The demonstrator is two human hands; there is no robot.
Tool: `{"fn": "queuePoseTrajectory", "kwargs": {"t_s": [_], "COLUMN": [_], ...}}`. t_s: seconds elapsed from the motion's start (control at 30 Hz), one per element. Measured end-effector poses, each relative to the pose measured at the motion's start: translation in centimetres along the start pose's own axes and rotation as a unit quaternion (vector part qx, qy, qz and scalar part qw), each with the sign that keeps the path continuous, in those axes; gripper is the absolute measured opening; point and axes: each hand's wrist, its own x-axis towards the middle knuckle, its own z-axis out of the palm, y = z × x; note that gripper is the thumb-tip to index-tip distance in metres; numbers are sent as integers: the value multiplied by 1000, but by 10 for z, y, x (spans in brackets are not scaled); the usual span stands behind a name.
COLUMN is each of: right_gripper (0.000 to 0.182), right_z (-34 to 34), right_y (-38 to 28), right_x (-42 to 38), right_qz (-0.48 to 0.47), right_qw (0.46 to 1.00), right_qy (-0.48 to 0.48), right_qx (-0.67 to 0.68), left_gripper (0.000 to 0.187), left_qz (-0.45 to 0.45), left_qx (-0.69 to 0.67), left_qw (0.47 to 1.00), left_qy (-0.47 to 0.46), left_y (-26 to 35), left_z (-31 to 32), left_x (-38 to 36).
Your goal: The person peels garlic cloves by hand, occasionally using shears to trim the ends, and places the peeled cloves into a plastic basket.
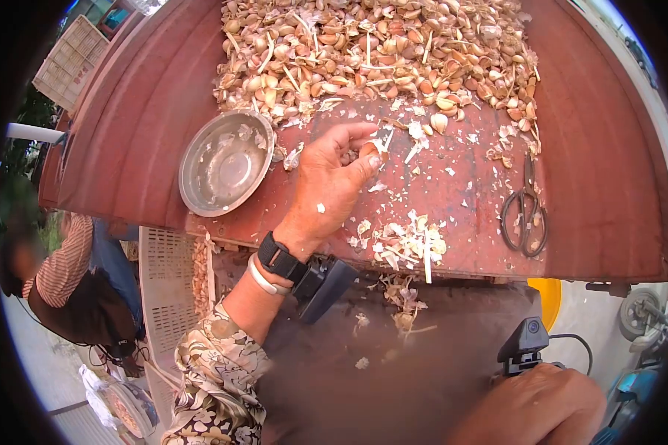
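My left hand (326,178) is closed over the red table, thumb and fingers pinching a garlic clove (369,150) with pale papery skin sticking out. More of what lies in the palm is partly hidden by the fingers. Beyond it spreads a big heap of garlic cloves (378,59). Left of the hand, a metal bowl (234,167) rests tilted, with bits of skin inside. At the lower right my right arm (542,408) shows blurred, a small camera (528,341) beside it; I cannot make out the fingers or anything they hold.
Black-handled scissors (525,219) lie on the table's right side (601,148). Peeled skins (408,241) are piled by the front edge. A brown cloth (334,371) covers the lap. Left are a plastic crate (167,289) and a seated person (82,282).
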Motion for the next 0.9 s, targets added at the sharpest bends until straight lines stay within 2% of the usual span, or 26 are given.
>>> {"fn": "queuePoseTrajectory", "kwargs": {"t_s": [0.17,0.23,0.27,0.33,0.4,0.47,0.5,0.53,0.57,0.63,0.67,0.73,0.77,0.8,0.83,0.9], "right_gripper": [12,8,6,9,18,23,31,37,37,38,35,23,16,14,14,18], "right_z": [24,26,17,23,36,41,51,69,80,100,93,53,17,-25,-71,-166], "right_y": [-2,-5,-12,2,29,62,80,108,121,147,146,139,140,137,137,136], "right_x": [-4,1,14,9,9,29,39,45,49,58,66,74,74,71,64,38], "right_qz": [35,149,258,229,126,214,267,226,197,100,78,208,182,188,198,221], "right_qw": [999,983,955,972,959,924,930,957,974,967,950,930,896,831,786,702], "right_qy": [-34,-83,-116,15,249,309,251,177,103,-18,-38,126,199,229,271,284], "right_qx": [25,63,92,57,-44,-74,-27,47,-46,-232,-301,-276,-352,-470,-519,-615], "left_gripper": [30,20,15,14,22,25,19,13,15,18,19,21,21,22,22,21], "left_qz": [26,0,-14,50,132,285,305,327,336,330,318,278,270,289,300,316], "left_qx": [-82,-139,-168,-175,-13,-69,-80,-89,-107,-131,-135,-118,-110,-103,-104,-111], "left_qw": [996,990,985,981,989,956,948,940,933,927,928,943,948,947,945,939], "left_qy": [-28,17,36,63,68,-19,-33,-49,-76,-122,-143,-141,-127,-89,-78,-82], "left_y": [22,47,62,93,120,126,138,150,154,160,165,172,172,168,164,155], "left_z": [-15,-21,-21,-23,-19,-20,-19,-20,-22,-30,-36,-53,-58,-55,-56,-62], "left_x": [-49,-76,-93,-136,-181,-201,-210,-216,-220,-226,-229,-235,-237,-233,-231,-224]}}
